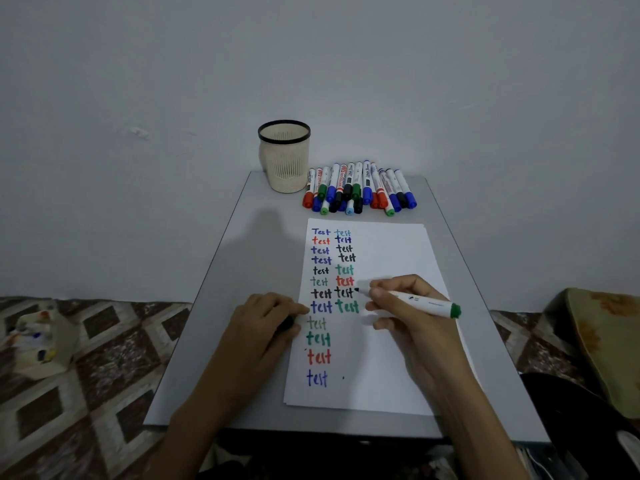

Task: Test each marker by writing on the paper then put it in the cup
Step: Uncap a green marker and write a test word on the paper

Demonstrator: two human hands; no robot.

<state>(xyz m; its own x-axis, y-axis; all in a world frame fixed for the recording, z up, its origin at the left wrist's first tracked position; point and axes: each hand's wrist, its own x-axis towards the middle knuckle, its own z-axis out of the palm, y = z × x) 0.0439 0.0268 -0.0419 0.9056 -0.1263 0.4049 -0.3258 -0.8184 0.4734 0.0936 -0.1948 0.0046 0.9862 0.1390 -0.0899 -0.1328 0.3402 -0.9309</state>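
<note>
My right hand (408,317) grips a white marker (422,301) with the thumb and first fingers curled tight round the front of its barrel. The other fingers are tucked under, and the heel of the hand rests on the paper (391,258). The marker lies slanted, its green back end pointing toward the table's right edge. Its dark tip sits at the paper just beside the black "test" in the second column; I cannot tell whether the tip touches the sheet. The paper lies on the right half of the table (242,237), its short edge close to the near edge. Two columns of "test" in blue, red, black and green run down its left part. My left hand (263,323) rests at the paper's left edge, knuckles up. Its fingers are curled round a small dark cap (285,323), of which only a bit shows. The cup (284,157), cream with a black rim, stands upright at the far edge toward the far left corner. A pile of markers (360,188) lies just beside it along the far edge, reaching toward the far right corner, with the coloured caps facing me. A patterned rug (104,358) lies to the left of the table with an ink-stained rag (38,341) on it. A cushion (602,341) lies to the right.
</note>
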